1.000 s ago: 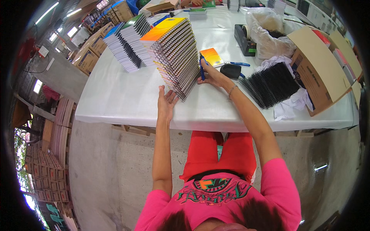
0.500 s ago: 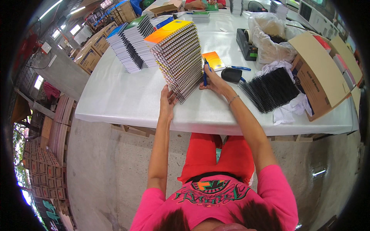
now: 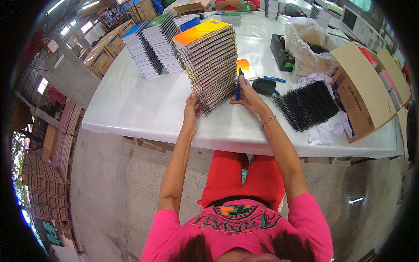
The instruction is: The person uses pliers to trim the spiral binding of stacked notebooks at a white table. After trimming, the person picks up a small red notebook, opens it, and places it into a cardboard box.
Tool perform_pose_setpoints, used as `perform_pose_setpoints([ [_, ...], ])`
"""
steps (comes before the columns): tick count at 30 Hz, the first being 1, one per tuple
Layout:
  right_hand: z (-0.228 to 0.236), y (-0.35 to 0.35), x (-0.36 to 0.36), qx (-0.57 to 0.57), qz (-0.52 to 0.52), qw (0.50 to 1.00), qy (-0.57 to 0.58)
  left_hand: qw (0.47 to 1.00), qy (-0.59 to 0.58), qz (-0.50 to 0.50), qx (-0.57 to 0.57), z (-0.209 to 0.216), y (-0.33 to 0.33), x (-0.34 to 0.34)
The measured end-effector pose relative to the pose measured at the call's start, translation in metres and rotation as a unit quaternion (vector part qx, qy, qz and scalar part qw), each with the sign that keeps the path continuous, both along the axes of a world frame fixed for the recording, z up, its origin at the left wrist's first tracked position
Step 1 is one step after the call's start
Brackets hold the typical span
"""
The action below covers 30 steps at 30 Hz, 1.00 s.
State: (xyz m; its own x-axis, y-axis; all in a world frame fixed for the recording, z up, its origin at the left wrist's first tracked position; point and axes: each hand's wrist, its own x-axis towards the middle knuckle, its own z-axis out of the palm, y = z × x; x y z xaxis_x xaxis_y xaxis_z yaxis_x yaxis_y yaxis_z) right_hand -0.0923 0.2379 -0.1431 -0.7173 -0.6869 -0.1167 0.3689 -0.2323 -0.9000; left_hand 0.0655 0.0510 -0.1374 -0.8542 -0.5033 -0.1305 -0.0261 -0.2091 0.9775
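Note:
A tall stack of spiral-bound notebooks (image 3: 214, 70) with a yellow-orange top cover stands on the table before me, its coil edges toward me. My left hand (image 3: 191, 110) is closed around the stack's lower left corner, fingertips partly hidden. Against its lower right side rests my right hand (image 3: 248, 97), which also grips a slim dark-blue-handled hand tool (image 3: 238, 87) held upright. Just behind the right hand lies an orange-yellow notebook (image 3: 247, 69), partly covered by the stack. A black pouch-like object (image 3: 264, 86) sits to the right of that hand.
Blue- and green-covered notebook stacks (image 3: 162, 46) stand behind on the left. To the right are black plastic coils (image 3: 307, 105) on white cloth, an open cardboard box (image 3: 364, 94), a black tape dispenser (image 3: 281, 54) and a clear plastic bag (image 3: 305, 41). Another person's hands (image 3: 235, 4) work across the table.
The view has shifted slightly. The notebook stack has moved a little to the right with both hands on it, covering more of the orange notebook. The blue tool stays in my right hand.

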Motion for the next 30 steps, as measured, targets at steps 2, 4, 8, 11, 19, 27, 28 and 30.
perform_pose_setpoints([
  [2,-0.001,0.001,0.000,-0.004,-0.002,1.000,-0.004,1.000,-0.002,-0.013,-0.003,0.000,0.000,0.000],
  [4,-0.002,0.002,-0.001,0.003,-0.008,1.000,-0.010,1.000,0.000,-0.014,0.001,0.000,0.002,-0.001],
  [8,-0.004,0.004,-0.004,0.001,0.001,1.000,-0.024,1.000,0.008,-0.007,0.009,-0.002,0.005,-0.001],
  [11,-0.003,0.008,-0.007,0.003,0.002,1.000,-0.027,1.000,0.018,-0.009,0.009,-0.005,0.007,-0.003],
  [19,0.038,0.020,0.016,0.119,-0.051,0.987,0.094,0.997,0.035,-0.019,0.060,-0.015,-0.014,0.007],
  [27,0.112,0.045,0.023,0.183,-0.187,0.853,0.451,0.943,0.189,0.140,-0.234,0.080,0.009,0.019],
  [28,0.123,0.043,0.029,0.161,-0.224,0.794,0.543,0.931,0.210,0.149,-0.259,0.093,0.014,0.019],
  [30,0.148,0.039,0.047,0.156,-0.246,0.706,0.645,0.910,0.241,0.161,-0.296,0.113,0.022,0.021],
])
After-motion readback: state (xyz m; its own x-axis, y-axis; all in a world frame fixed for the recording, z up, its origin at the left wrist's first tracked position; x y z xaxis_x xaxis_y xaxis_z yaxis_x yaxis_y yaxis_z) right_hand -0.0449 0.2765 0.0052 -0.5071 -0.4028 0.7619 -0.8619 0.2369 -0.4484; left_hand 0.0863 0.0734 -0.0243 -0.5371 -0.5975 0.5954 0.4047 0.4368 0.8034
